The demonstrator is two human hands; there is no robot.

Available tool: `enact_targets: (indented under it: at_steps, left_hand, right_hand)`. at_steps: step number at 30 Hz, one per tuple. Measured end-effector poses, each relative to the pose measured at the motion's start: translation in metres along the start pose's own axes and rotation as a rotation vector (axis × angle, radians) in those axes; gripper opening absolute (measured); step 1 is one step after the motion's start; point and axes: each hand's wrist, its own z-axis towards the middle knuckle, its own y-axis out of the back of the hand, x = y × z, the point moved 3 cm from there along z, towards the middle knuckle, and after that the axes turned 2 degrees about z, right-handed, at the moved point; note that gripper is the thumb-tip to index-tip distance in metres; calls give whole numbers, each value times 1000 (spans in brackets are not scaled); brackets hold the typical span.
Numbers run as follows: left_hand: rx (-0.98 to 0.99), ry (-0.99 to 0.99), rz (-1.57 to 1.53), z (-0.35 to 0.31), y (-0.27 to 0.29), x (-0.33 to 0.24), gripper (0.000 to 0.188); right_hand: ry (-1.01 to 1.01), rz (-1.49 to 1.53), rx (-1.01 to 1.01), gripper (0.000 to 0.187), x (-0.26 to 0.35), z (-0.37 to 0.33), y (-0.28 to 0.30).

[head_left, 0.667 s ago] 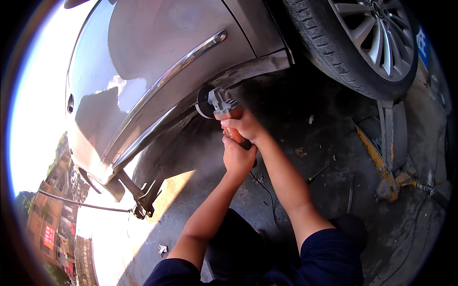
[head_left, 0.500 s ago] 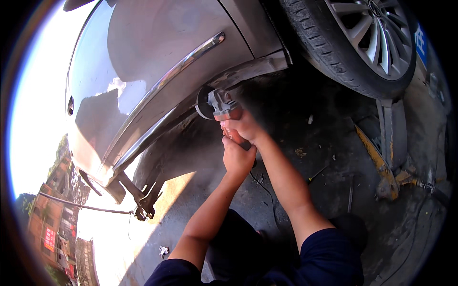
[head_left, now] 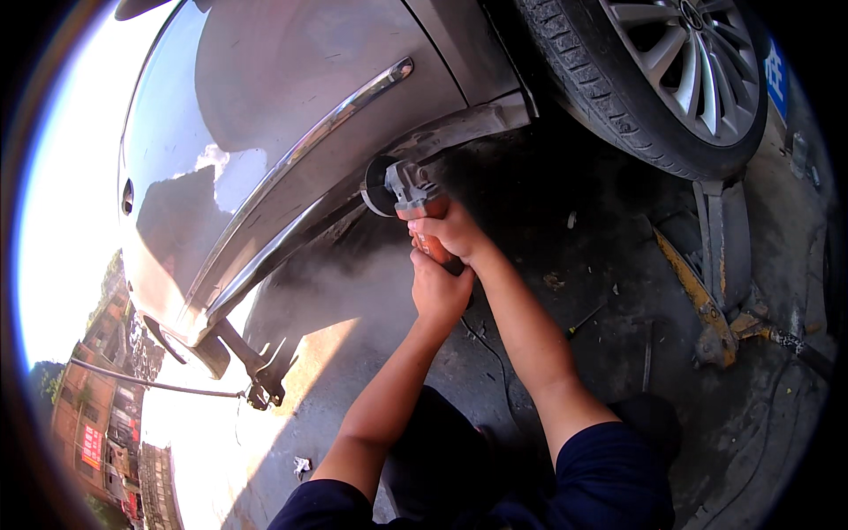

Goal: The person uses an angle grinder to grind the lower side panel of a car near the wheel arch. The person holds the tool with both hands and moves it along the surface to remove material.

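Both my hands are wrapped round an orange and grey angle grinder (head_left: 411, 187). My left hand (head_left: 439, 287) grips the rear of its body, and my right hand (head_left: 455, 231) closes round it nearer the head. The grinder's round disc (head_left: 380, 187) is at the lower edge of the grey-brown car body (head_left: 309, 132), by the dull sill (head_left: 459, 130). Whether the disc touches metal I cannot tell. Dusty haze hangs below the sill. A dark cord (head_left: 495, 353) trails from the grinder's rear across the floor.
At upper right a car wheel (head_left: 636, 88) stands over a worn yellow and grey metal support (head_left: 707, 291). A metal clamp (head_left: 265, 380) with a rod (head_left: 159, 380) sits under the car's left end. A thin tool (head_left: 586, 322) and scraps lie on the dark floor (head_left: 601, 397).
The haze below the sill has spread a little to the left. My hands and the grinder keep nearly the same place; the whole view has shifted very slightly.
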Motion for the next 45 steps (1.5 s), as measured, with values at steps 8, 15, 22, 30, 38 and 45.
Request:
enact_targets:
  at_steps: [8, 15, 22, 30, 38, 45]
  left_hand:
    - [5, -14, 1, 0, -1, -3, 78]
    - [29, -6, -2, -1, -2, -8, 77]
    - [35, -14, 2, 0, -5, -9, 78]
    - [38, -19, -10, -1, -5, -11, 79]
    - [37, -28, 3, -1, -5, -13, 80]
    - [46, -24, -4, -1, -6, -15, 79]
  right_hand:
    - [-6, 12, -41, 28, 3, -3, 1]
    - [-27, 29, -48, 26, 11, -7, 1]
    - [11, -12, -74, 29, 6, -5, 9]
    - [5, -12, -74, 30, 11, -8, 8]
    - [-15, -24, -85, 31, 13, -10, 9]
    - [14, -26, -112, 31, 17, -12, 9]
